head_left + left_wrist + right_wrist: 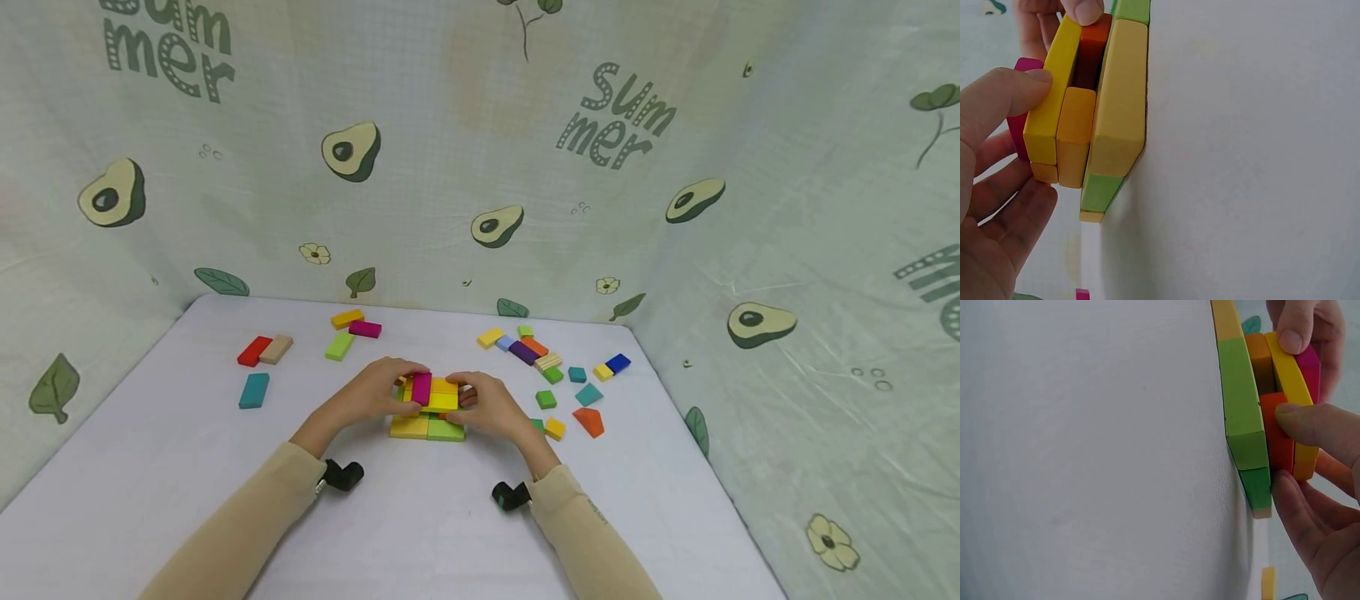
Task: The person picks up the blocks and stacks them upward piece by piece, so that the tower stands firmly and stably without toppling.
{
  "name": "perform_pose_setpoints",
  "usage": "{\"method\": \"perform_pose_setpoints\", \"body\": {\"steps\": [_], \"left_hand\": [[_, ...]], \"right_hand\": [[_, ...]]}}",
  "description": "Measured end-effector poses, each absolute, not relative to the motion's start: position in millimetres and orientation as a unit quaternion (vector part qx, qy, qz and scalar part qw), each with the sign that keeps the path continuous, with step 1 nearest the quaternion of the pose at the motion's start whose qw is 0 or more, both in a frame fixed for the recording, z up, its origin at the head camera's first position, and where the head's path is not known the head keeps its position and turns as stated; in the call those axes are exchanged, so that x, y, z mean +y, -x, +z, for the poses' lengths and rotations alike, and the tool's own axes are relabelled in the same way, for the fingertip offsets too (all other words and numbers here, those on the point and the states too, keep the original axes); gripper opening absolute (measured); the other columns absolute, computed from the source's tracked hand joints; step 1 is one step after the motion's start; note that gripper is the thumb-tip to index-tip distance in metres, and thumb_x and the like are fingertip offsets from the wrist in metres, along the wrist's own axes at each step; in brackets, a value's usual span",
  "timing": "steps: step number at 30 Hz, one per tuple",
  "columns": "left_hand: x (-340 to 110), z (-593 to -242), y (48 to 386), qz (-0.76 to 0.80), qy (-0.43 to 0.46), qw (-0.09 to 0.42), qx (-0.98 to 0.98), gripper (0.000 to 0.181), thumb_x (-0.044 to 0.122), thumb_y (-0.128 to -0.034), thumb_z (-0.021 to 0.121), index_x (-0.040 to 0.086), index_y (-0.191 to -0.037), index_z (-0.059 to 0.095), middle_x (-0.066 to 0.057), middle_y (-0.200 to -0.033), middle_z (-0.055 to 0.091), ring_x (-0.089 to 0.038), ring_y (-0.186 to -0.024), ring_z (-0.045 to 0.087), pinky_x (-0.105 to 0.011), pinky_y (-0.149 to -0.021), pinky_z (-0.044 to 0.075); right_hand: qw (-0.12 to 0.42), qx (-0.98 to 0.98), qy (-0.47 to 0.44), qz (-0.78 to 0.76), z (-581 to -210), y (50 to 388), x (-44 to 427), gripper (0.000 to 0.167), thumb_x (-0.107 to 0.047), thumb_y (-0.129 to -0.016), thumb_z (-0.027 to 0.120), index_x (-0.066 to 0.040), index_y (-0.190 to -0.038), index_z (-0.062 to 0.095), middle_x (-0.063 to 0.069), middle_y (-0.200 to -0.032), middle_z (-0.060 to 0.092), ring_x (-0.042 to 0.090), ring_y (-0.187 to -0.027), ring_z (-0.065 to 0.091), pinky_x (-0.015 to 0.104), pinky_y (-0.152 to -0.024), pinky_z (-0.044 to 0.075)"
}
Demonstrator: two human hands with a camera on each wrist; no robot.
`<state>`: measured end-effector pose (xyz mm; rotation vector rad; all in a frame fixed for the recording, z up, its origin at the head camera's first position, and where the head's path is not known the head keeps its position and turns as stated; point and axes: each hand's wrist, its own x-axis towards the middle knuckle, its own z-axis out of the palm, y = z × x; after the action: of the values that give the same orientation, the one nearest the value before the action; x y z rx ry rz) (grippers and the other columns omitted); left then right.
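Layered blocks stand on the table, with yellow and light green blocks (446,431) at the bottom. Above them, an orange block (1076,137) and a red-orange block (1277,440) support a yellow layer (444,402). Across its left part lies a magenta block (422,389). My left hand (378,390) grips the magenta block's ends, its thumb also touching the yellow block (1054,94) beneath. On the right side, my right hand (491,406) holds the red-orange block, thumb at the front and fingers at the back.
Red, tan and teal blocks (254,391) lie at the left. Behind the stack are yellow, magenta and light green blocks (340,346). Several coloured blocks, including an orange one (589,422), are scattered at the right. A patterned cloth (420,275) hangs behind the table.
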<state>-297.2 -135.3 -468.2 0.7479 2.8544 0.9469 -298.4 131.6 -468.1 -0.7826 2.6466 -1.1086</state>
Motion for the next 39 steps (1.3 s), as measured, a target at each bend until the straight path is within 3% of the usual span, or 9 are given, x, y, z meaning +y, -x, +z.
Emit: {"method": "perform_pose_setpoints", "body": {"steps": [15, 26, 35, 39], "left_hand": [[-137.0, -467.3, 297.2, 0.316, -0.230, 0.030, 0.920, 0.064, 0.030, -0.0894, 0.088, 0.020, -0.147, 0.063, -0.004, -0.136, 0.067, -0.025, -0.120, 0.059, -0.048, -0.105, 0.055], [-133.1, -466.1, 297.0, 0.320, -0.219, 0.036, 0.921, 0.064, 0.031, -0.0884, 0.089, 0.021, -0.147, 0.063, -0.004, -0.136, 0.067, -0.025, -0.121, 0.058, -0.050, -0.106, 0.054], [-133.4, -467.8, 296.7, 0.314, -0.205, 0.040, 0.926, 0.064, 0.031, -0.0880, 0.089, 0.023, -0.146, 0.063, -0.003, -0.135, 0.066, -0.024, -0.122, 0.058, -0.048, -0.106, 0.055], [-133.4, -465.8, 295.7, 0.315, -0.207, 0.041, 0.925, 0.064, 0.031, -0.0879, 0.089, 0.023, -0.146, 0.063, -0.003, -0.137, 0.066, -0.025, -0.124, 0.057, -0.050, -0.108, 0.053]], "right_hand": [[0.084, 0.886, 0.261, -0.375, -466.2, 299.9, 131.1, 0.059, -0.024, -0.092, 0.086, -0.015, -0.146, 0.063, 0.004, -0.138, 0.066, 0.020, -0.108, 0.068, 0.035, -0.097, 0.060], [0.093, 0.889, 0.281, -0.349, -454.7, 300.9, 151.2, 0.070, -0.025, -0.095, 0.083, -0.015, -0.157, 0.052, 0.010, -0.147, 0.058, 0.026, -0.118, 0.066, 0.043, -0.101, 0.059], [0.021, 0.926, 0.207, -0.314, -434.3, 335.3, 207.2, 0.058, -0.022, -0.098, 0.078, -0.010, -0.151, 0.057, 0.021, -0.144, 0.058, 0.040, -0.124, 0.059, 0.053, -0.105, 0.054], [0.020, 0.943, 0.178, -0.279, -432.6, 356.5, 226.3, 0.058, -0.019, -0.100, 0.076, -0.006, -0.152, 0.055, 0.023, -0.146, 0.056, 0.043, -0.129, 0.056, 0.058, -0.109, 0.050]]}}
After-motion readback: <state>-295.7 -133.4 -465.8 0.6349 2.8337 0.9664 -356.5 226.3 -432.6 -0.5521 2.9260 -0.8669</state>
